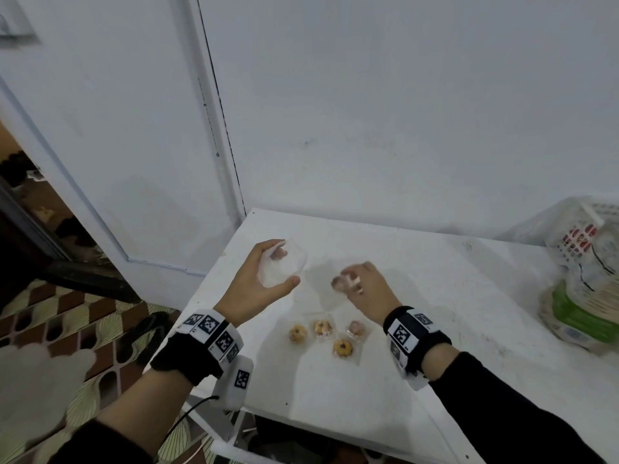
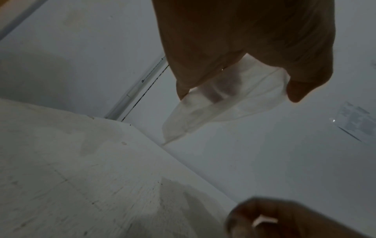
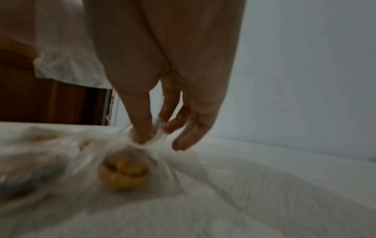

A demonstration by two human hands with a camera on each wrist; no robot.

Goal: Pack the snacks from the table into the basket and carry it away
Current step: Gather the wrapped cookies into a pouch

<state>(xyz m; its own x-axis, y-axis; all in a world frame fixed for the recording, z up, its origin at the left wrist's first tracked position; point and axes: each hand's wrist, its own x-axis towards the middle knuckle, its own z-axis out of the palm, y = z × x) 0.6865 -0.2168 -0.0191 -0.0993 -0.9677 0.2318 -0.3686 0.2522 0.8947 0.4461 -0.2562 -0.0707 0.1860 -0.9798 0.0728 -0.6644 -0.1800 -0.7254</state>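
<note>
My left hand (image 1: pixel 286 262) holds a clear, empty-looking plastic bag (image 1: pixel 284 267) above the white table's (image 1: pixel 435 296) far left part; in the left wrist view the bag (image 2: pixel 203 116) hangs from thumb and fingers. My right hand (image 1: pixel 348 281) pinches the clear wrapper of a golden cookie (image 3: pixel 124 173), blurred by motion, just over the table. Several wrapped cookies (image 1: pixel 323 328) lie in a cluster nearer me between my wrists. A white mesh basket (image 1: pixel 576 242) with packets in it stands at the table's right edge.
Under the basket lies a stack of packages with a green label (image 1: pixel 576 309), wrapped in plastic. The table stands in a corner of pale walls (image 1: pixel 402 128). To the left the table ends over a patterned tiled floor (image 1: pixel 83 329).
</note>
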